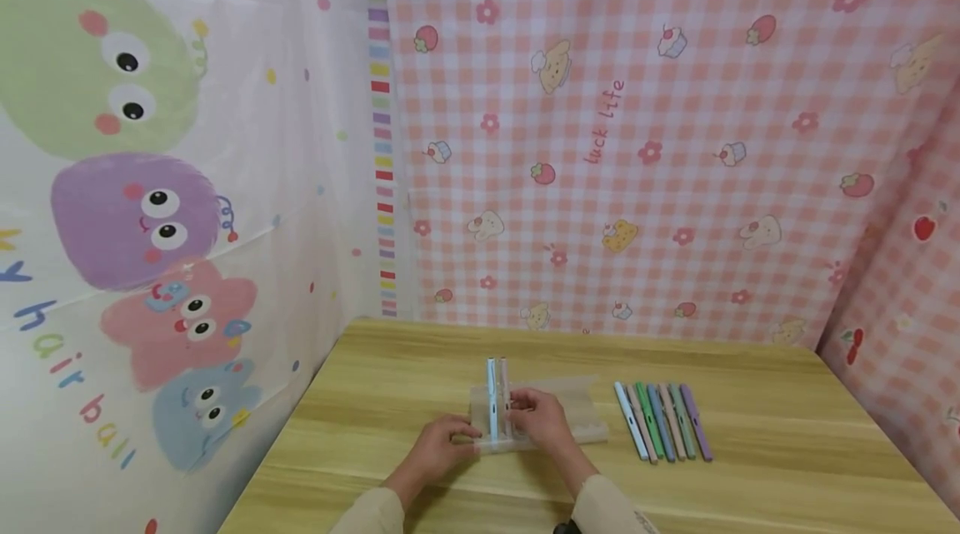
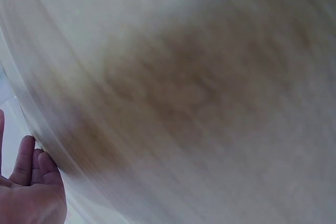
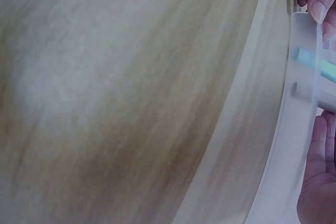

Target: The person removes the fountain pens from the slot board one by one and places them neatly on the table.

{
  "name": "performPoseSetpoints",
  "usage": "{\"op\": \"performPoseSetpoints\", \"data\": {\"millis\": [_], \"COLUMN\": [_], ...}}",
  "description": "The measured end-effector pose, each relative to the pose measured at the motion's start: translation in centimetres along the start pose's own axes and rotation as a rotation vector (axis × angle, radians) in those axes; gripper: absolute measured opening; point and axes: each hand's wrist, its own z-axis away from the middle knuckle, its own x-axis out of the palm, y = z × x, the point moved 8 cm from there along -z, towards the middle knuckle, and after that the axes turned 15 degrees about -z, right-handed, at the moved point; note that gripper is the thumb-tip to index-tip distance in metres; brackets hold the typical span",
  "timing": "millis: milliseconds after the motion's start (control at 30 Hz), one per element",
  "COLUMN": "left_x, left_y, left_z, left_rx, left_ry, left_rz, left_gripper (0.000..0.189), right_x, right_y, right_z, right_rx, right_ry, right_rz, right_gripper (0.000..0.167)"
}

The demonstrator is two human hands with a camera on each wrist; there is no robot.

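Observation:
A translucent plastic pouch (image 1: 573,411) lies flat on the table with its near edge folded up. In its left part stand a light blue pen (image 1: 492,401) and, just to the right, a greyish-pink pen (image 1: 504,374), their tops beyond the far edge. My left hand (image 1: 444,442) pinches the pouch's near left corner; its thumb lies over the rim in the right wrist view. My right hand (image 1: 542,419) holds the greyish-pink pen between thumb and fingers. The left wrist view shows only part of the left hand (image 2: 34,192) with slightly bent fingers.
To the right of the pouch, several pens (image 1: 663,421) in blue, pink, green, grey and purple lie side by side. The wood-grain table (image 1: 780,434) meets a pink checked curtain (image 1: 645,101) behind and a white printed curtain (image 1: 300,184) at the left.

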Motion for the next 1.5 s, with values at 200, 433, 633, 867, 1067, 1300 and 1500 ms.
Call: {"op": "performPoseSetpoints", "data": {"millis": [200, 433, 633, 867, 1067, 1300, 1500], "left_x": [0.1, 0.2, 0.0, 0.0, -0.1, 0.0, -0.1], "left_y": [0.0, -0.2, 0.2, 0.4, 0.3, 0.2, 0.4], "left_z": [-0.1, -0.1, -0.1, 0.0, 0.1, 0.0, 0.1], "left_rx": [0.008, 0.008, 0.04, 0.043, 0.022, 0.023, 0.029], "left_ry": [0.004, -0.001, 0.013, 0.011, 0.015, 0.019, 0.026], "left_rz": [-0.021, -0.033, -0.026, -0.016, -0.014, -0.013, -0.015], "left_gripper": [0.017, 0.017, 0.018, 0.017, 0.017, 0.017, 0.017], "right_x": [-0.4, -1.5, -3.5, -7.4, -11.2, -15.3, -19.0], "right_y": [-0.3, -1.7, -3.0, -3.6, -4.2, -4.2, -3.9], "right_z": [-0.1, -0.4, -0.8, -1.4, -1.4, -1.3, -0.6], "right_rx": [0.003, 0.034, 0.062, 0.086, 0.1, 0.116, 0.149], "right_ry": [0.026, 0.069, 0.121, 0.188, 0.195, 0.191, 0.209], "right_rz": [-0.086, -0.194, -0.239, -0.255, -0.257, -0.244, -0.178], "right_gripper": [0.025, 0.028, 0.03, 0.034, 0.042, 0.051, 0.054]}}
